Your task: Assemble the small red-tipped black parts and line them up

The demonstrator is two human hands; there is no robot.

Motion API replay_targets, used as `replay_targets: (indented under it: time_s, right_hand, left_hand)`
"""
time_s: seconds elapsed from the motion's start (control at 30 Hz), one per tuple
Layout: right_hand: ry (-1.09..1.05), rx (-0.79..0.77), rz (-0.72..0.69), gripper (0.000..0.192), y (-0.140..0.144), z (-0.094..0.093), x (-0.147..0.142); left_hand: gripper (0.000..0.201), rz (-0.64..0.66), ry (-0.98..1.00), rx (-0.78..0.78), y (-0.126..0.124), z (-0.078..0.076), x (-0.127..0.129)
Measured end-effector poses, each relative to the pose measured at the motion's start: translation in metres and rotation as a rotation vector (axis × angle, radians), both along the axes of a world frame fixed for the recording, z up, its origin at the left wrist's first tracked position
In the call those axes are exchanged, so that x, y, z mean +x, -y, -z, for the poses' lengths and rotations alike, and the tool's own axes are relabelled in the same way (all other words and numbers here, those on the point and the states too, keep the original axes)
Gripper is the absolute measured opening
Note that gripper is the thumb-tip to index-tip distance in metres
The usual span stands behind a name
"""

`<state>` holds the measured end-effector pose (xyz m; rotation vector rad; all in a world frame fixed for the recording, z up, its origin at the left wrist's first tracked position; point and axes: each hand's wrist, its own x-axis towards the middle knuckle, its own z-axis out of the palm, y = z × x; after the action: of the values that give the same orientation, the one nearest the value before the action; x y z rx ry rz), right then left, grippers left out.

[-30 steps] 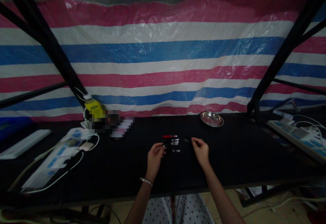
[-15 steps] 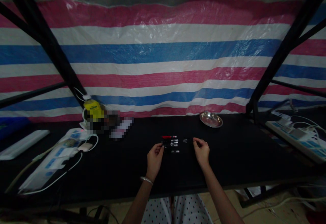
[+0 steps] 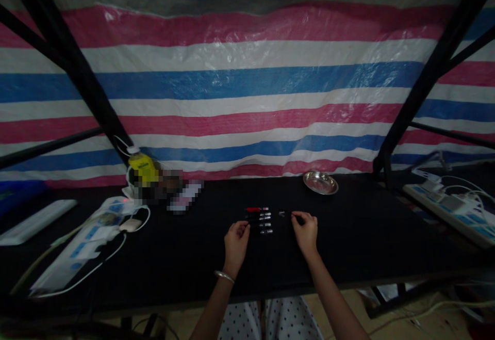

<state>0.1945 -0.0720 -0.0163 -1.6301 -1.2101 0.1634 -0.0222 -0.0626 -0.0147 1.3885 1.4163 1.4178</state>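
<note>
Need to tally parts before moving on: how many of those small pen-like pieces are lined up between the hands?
4, stacked in a short column on the black table: the red-bodied piece farthest, then three dark, silver-tipped pieces below it. A separate small bit lies to their right.

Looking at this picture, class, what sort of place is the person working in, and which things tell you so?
Probably a makeshift workbench. A striped tarpaulin serves as the back wall, power strips with cables lie on the black table, and small pen-like parts sit in a row between the left hand and right hand.
</note>
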Motion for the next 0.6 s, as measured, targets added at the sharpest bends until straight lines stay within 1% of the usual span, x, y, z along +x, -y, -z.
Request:
replay_targets:
  time_s: [0.07,0.13,0.23,0.3,0.37,0.47,0.6]
  right_hand:
    - [0.052,0.019,-0.074,0.022,0.001,-0.002,-0.003]
    - [0.126,0.016,-0.181,0.022,0.002,-0.005,-0.008]
    - [0.251,-0.017,-0.345,0.022,0.002,-0.011,-0.016]
    - [0.310,-0.044,-0.409,0.023,0.001,-0.016,-0.022]
    - [0.347,-0.072,-0.440,0.024,0.000,-0.021,-0.026]
    - [0.364,-0.108,-0.448,0.025,-0.001,-0.024,-0.029]
    - [0.333,-0.126,-0.426,0.022,-0.004,-0.020,-0.030]
  left_hand:
    - [0.028,0.002,-0.015,0.004,0.000,0.000,0.000]
    - [0.029,0.009,-0.028,0.002,0.001,-0.001,0.000]
    - [0.031,0.018,-0.066,0.001,0.003,-0.006,0.001]
    - [0.032,0.014,-0.092,0.005,0.004,-0.010,0.001]
    - [0.034,0.007,-0.108,0.010,0.006,-0.014,0.001]
    - [0.036,0.006,-0.125,0.009,0.006,-0.015,0.000]
    - [0.037,0.022,-0.137,0.004,0.004,-0.010,-0.001]
